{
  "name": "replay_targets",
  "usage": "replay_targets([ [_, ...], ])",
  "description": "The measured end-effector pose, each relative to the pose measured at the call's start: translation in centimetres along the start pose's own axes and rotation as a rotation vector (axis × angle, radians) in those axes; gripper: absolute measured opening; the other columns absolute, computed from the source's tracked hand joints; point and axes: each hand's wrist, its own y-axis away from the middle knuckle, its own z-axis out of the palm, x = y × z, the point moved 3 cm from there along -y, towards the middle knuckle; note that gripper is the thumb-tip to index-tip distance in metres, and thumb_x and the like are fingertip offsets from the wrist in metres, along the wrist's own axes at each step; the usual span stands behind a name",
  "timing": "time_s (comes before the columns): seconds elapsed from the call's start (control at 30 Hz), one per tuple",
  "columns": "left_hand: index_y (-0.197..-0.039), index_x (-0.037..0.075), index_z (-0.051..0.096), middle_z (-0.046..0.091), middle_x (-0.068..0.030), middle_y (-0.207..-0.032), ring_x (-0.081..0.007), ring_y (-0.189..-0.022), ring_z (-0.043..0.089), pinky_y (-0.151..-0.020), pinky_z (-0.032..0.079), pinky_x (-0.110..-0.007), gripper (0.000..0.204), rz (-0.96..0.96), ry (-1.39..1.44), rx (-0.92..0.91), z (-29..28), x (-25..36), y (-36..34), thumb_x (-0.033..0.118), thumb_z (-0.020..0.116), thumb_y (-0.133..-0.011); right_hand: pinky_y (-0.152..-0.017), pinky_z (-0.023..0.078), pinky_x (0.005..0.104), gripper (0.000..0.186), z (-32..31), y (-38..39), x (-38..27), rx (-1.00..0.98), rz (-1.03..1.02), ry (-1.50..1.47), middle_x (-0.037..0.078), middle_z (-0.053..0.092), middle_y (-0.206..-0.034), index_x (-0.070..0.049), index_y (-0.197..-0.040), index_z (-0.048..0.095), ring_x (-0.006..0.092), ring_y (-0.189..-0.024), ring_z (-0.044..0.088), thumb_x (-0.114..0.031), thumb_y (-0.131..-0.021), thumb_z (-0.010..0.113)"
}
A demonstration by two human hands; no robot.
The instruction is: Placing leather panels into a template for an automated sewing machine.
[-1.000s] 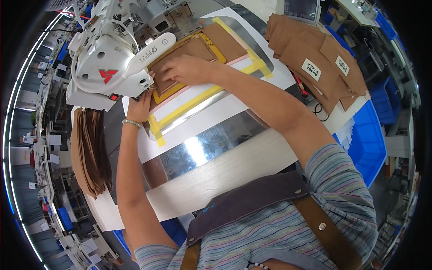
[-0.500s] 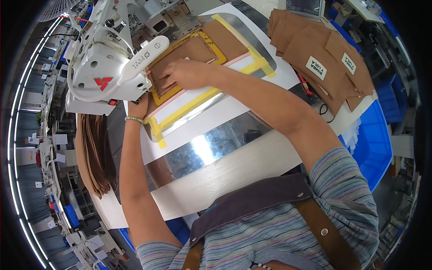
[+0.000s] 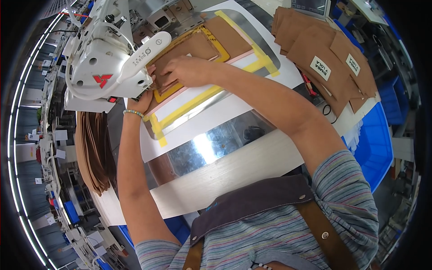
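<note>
My right hand (image 3: 191,71) lies over a brown fabric panel (image 3: 193,46), its fingers apart and bent downward, fingertips on or just above the cloth. A yellow rectangular frame (image 3: 220,53) surrounds that part of the panel. At the frame's near left corner is my left hand (image 3: 143,100), wearing a beaded bracelet at the wrist. The white sewing machine head (image 3: 105,69) hides part of this hand; its fingertips show stretched out beside the frame's left edge. A small white label (image 3: 189,55) peeks out just behind my right hand.
Yellow tape (image 3: 189,108) borders the template on a white sheet (image 3: 180,131). Brown pieces with white labels (image 3: 320,67) are stacked at the right, near red-handled snips (image 3: 309,84) and a blue bin (image 3: 373,139). Folded brown fabric (image 3: 92,148) hangs at the left.
My left hand has moved slightly up along the frame's left side, and more of its fingers show. The right hand stays at nearly the same place on the panel. The whole view has shifted slightly.
</note>
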Motion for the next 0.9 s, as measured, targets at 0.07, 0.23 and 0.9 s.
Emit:
replay_targets([
  [0.07, -0.142, 0.008, 0.064, 0.066, -0.0107, -0.145, -0.0305, -0.136, 0.059, -0.120, 0.043, -0.041, 0.035, -0.011, 0.058, -0.040, 0.0, -0.2, -0.3, 0.019, 0.056, -0.111, -0.114, 0.047, 0.0464, 0.042, 0.1, 0.0, 0.1, 0.039, -0.025, 0.029, 0.006, 0.068, -0.141, -0.023, -0.121, 0.083, 0.0291, -0.134, 0.059, -0.002, -0.093, 0.060],
  [0.23, -0.142, 0.008, 0.065, 0.066, -0.0100, -0.145, -0.0273, -0.138, 0.059, -0.120, 0.043, -0.039, 0.035, 0.038, 0.253, -0.031, -0.5, -1.4, 0.0, 0.009, 0.057, -0.108, -0.112, 0.048, 0.0469, 0.041, 0.0, -0.4, -0.1, 0.037, -0.041, 0.034, 0.004, 0.069, -0.139, -0.024, -0.120, 0.083, 0.0289, -0.132, 0.060, -0.003, -0.093, 0.061],
  [0.9, -0.151, 0.007, 0.057, 0.060, -0.0132, -0.151, -0.0297, -0.143, 0.053, -0.125, 0.036, -0.038, 0.063, 0.110, 0.123, -0.045, 1.5, -4.4, 0.1, 0.002, 0.058, -0.087, -0.104, 0.051, 0.0478, 0.039, 0.6, -1.1, 0.8, 0.069, -0.041, 0.059, 0.006, 0.073, -0.132, -0.024, -0.117, 0.084, 0.0307, -0.123, 0.064, -0.008, -0.088, 0.063],
])
